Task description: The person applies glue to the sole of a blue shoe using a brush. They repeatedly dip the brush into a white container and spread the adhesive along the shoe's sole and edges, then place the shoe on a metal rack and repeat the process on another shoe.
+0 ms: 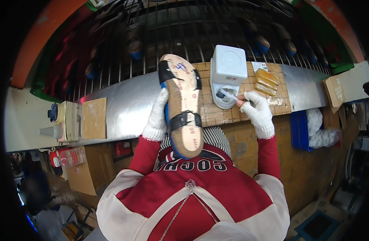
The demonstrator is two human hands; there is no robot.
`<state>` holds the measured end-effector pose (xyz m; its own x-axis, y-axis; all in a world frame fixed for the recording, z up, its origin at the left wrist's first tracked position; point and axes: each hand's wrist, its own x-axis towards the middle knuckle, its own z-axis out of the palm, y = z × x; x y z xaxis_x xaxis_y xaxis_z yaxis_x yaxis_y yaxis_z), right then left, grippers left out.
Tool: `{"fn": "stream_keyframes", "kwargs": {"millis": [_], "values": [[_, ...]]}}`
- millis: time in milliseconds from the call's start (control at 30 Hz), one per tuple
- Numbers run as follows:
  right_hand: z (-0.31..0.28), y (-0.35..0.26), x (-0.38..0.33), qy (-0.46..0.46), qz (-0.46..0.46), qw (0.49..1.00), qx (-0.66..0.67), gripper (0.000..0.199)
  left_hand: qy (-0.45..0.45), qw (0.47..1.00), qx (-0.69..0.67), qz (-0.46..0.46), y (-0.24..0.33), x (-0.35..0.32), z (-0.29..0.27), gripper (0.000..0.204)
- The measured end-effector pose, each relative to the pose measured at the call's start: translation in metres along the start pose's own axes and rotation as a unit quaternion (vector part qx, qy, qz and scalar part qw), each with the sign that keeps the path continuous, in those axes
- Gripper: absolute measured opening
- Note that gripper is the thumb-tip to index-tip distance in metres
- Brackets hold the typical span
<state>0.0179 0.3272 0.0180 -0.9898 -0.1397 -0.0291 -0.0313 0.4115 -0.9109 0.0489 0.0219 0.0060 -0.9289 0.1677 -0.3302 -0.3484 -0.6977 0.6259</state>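
The left hand [152,118] is holding a sandal [187,96] by its long left side, out over the table's near edge, pale underside facing up and toe pointing away. The thumb side is pressing along the edge; the fingers are clamping the sandal, though those curling beneath are hiding from view. Over on the right, the right hand [258,112] is pinching the brush [231,96], fingers together on its pale handle, while the dark end is sitting in the cup of the white dispenser [229,64].

So this is looking like the brush-wetting step, the underside waiting face up. The next move is calling for a clean lift past the cup's rim and a steady sandal, with the dark straps [184,120] lying across the underside and standing in a brush's way.

Around them, two amber blocks [267,80] are lying just beyond the right hand, on a brown board [281,102] that is covering part of the metal table [128,112]. A tan sheet [94,118] is lying well off to the left. Behind, a barred rack [192,52] is carrying more footwear, and the tall dispenser is crowding the space right of the toe.
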Motion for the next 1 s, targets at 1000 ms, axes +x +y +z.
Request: {"fn": "stream_keyframes", "kwargs": {"millis": [1000], "values": [[0.050,-0.100,0.057,0.132,-0.340,0.921,-0.135,0.017,-0.007,0.940,0.304,0.153,0.019,-0.033,0.023,0.072]]}}
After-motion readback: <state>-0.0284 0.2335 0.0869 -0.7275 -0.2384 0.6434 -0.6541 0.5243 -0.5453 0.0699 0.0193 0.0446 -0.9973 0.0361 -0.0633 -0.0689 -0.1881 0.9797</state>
